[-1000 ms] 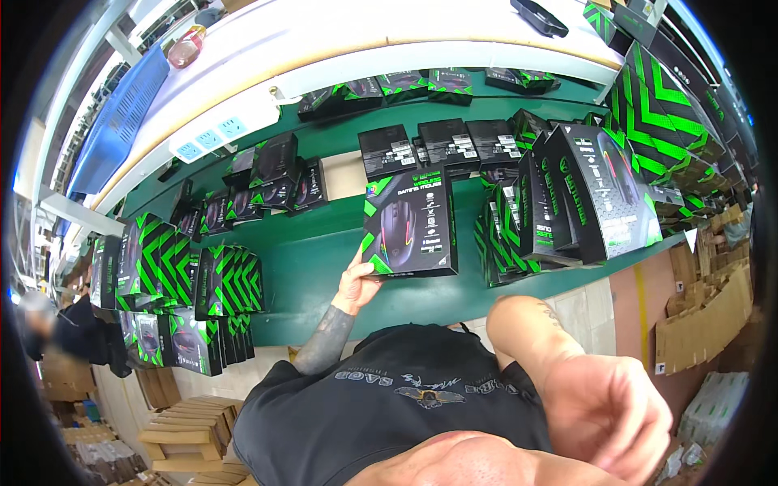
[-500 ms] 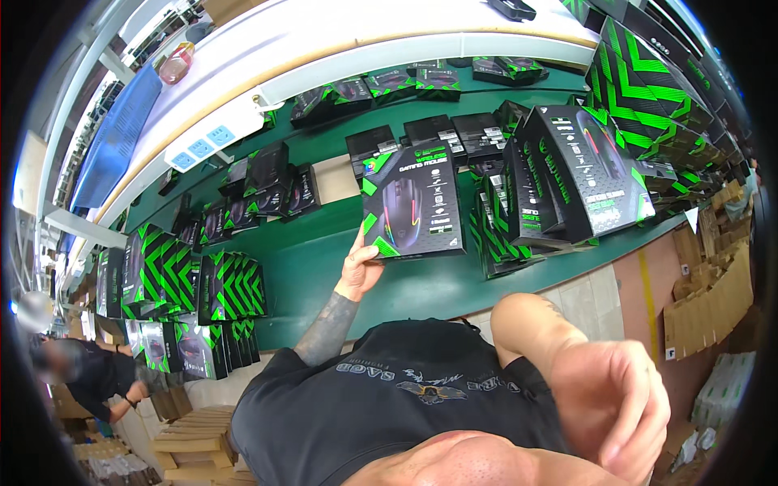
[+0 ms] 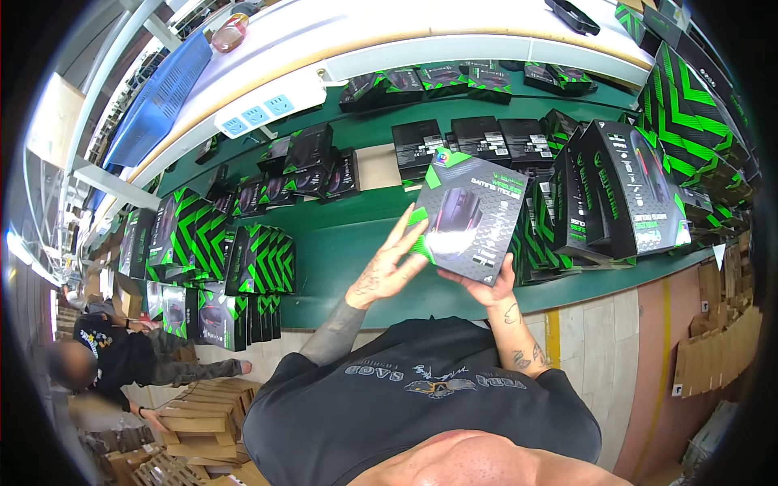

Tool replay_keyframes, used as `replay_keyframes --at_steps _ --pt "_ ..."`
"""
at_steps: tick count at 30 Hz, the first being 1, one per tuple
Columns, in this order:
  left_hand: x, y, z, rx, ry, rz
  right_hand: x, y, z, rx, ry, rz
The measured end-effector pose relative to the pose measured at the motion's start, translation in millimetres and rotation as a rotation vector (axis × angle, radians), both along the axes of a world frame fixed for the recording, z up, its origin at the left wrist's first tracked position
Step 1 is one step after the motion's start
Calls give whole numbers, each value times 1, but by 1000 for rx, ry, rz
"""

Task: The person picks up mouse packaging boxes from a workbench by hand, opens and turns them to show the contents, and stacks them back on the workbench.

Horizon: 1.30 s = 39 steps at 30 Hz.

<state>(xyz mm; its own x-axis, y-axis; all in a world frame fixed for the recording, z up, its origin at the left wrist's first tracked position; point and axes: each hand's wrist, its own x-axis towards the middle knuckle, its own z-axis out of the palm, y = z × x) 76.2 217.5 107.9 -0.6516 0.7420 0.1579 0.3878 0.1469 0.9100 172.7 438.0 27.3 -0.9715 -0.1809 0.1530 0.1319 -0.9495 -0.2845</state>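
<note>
A black-and-green gaming mouse box (image 3: 468, 215) is held tilted above the green bench, its printed front facing up and a bright glare on it. My right hand (image 3: 492, 285) grips the box at its lower right corner, thumb at the side edge and fingers partly hidden beneath. My left hand (image 3: 387, 271) lies at the box's lower left edge, fingers stretched out and apart, the tips touching the green corner area. Right of it, more mouse boxes (image 3: 640, 190) stand upright in a row. Behind it, several dark boxes (image 3: 480, 138) lie on the bench.
Stacked green-striped boxes (image 3: 186, 239) fill the bench's left end, with more (image 3: 689, 117) at the far right. A white shelf (image 3: 421, 20) with a power strip (image 3: 255, 113) and a blue basket (image 3: 154, 117) runs above. At left, another person (image 3: 121, 352) bends over cardboard (image 3: 207, 417).
My right hand has come up from the lower right and taken hold of the box. The box has tilted, and my left hand's fingers have spread along its edge. The view has shifted.
</note>
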Motion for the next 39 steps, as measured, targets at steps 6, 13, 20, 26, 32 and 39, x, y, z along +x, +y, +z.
replay_keyframes --at_steps 6,13,20,26,32,39 --pt "16 9 0 -69 147 239 3 6 -11 128 4 -94" --pt "7 -3 -56 522 -180 277 12 5 -17 113 96 -104" --pt "15 -22 -110 765 -338 164 24 16 -12 285 167 -130" --pt "-8 -35 -74 506 -597 -336 25 32 -29 35 147 17" --pt "-11 -10 -105 34 -907 153 22 17 -56 280 -291 112" --pt "-99 -47 -137 259 -968 650 7 17 -72 1049 -649 -96"
